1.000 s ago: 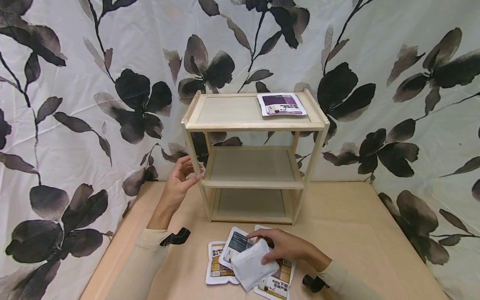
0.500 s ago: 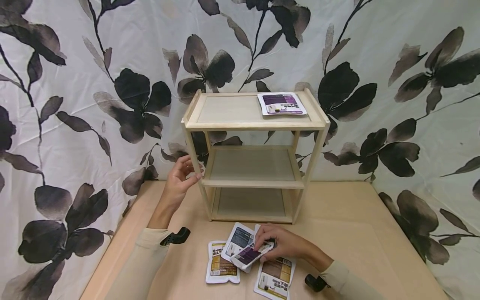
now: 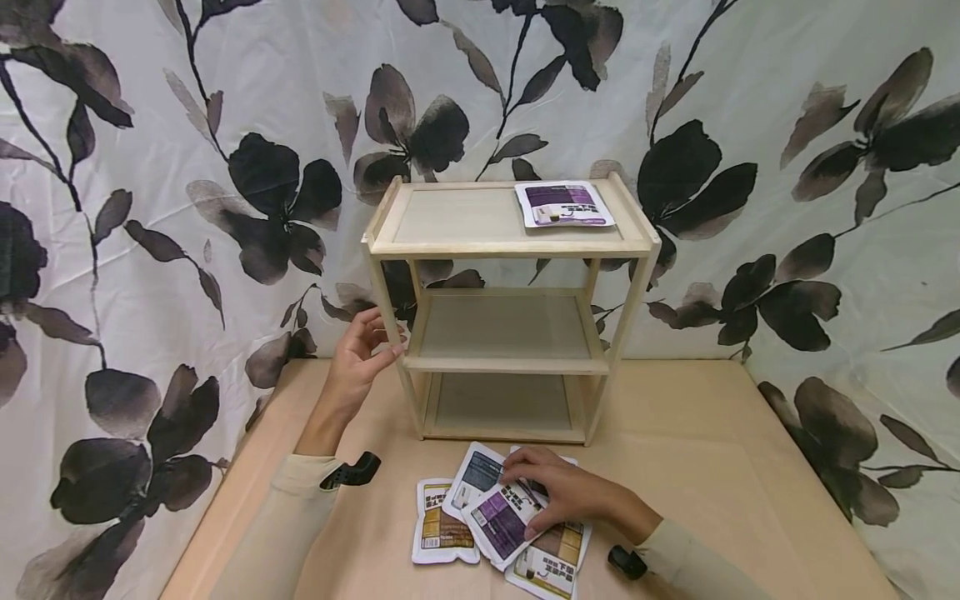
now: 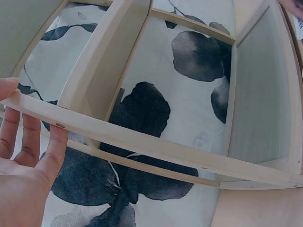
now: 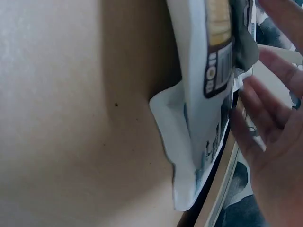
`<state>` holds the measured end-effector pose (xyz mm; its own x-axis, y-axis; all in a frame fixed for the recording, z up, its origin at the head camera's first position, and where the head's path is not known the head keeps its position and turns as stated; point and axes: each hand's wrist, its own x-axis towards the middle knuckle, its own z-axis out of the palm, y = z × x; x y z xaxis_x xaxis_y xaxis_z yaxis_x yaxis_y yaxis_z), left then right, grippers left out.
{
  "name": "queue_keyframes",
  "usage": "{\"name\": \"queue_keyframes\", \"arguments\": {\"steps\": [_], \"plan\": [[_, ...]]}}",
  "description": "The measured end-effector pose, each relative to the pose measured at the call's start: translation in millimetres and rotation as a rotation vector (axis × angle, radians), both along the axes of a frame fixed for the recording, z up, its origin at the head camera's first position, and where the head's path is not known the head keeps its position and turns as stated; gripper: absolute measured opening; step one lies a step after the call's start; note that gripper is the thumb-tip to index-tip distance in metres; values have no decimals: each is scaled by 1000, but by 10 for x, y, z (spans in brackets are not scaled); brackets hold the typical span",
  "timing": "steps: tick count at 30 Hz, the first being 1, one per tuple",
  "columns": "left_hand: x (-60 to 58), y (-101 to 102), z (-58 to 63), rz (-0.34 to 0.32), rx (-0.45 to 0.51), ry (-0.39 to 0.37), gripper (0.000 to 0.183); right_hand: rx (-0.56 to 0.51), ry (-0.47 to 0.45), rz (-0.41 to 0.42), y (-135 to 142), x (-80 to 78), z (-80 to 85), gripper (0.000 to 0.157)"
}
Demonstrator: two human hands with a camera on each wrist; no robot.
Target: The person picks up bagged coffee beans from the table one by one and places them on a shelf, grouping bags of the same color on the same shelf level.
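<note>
The left front post (image 3: 378,292) of a wooden rack (image 3: 502,367) is gripped between the left hand's (image 3: 358,360) thumb and fingers; a purple packet (image 3: 497,527) is held at its edges by the right hand (image 3: 572,493), over other packets (image 3: 444,537) spread on the table (image 3: 682,450) before the rack. A second purple packet (image 3: 566,207) is laid on the top shelf (image 3: 457,218), toward its right end.

Lettering (image 3: 522,500) on the packets (image 3: 498,523) seems unreadable
</note>
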<state>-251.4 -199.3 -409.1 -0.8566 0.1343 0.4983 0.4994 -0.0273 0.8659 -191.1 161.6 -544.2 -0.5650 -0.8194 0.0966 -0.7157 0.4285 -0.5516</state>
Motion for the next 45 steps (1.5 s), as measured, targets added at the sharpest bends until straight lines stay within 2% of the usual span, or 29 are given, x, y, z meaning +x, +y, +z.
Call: {"name": "queue_keyframes", "arguments": {"steps": [2,4,7,9,11,15,22,24,28,30,34,38,45], "plan": [[3,1,3,-2,-1,-3,54,23,27,-49,-7,3,-16,84],[2,2,1,-1,-4,-2,54,44,6,-104,-12,15,-22,93],[3,1,-2,4,-8,3,55,31,-103,-162,-18,26,-21,102],[2,0,-6,10,-13,7,55,10,-166,-182,-19,28,-18,102],[6,1,-3,11,-14,9,55,-29,-218,-188,-20,23,-13,99],[15,8,5,5,-9,1,55,-78,-263,-171,-15,8,-6,89],[13,10,2,6,0,-6,55,-83,-221,-134,-25,-9,60,98],[10,11,2,4,1,-4,56,-88,-210,-119,-27,-17,66,94],[14,18,2,-3,17,-6,57,-110,-207,-132,-24,-34,69,72],[20,24,3,-6,31,-10,56,-135,-238,-150,-24,-45,67,59],[23,31,3,-11,43,-12,54,-214,-357,-173,-22,-68,66,38],[17,34,6,-15,47,-7,54,-266,-453,-154,-9,-72,88,35],[8,20,1,-9,37,-3,57,-242,-458,-100,-4,-55,117,27]]}}
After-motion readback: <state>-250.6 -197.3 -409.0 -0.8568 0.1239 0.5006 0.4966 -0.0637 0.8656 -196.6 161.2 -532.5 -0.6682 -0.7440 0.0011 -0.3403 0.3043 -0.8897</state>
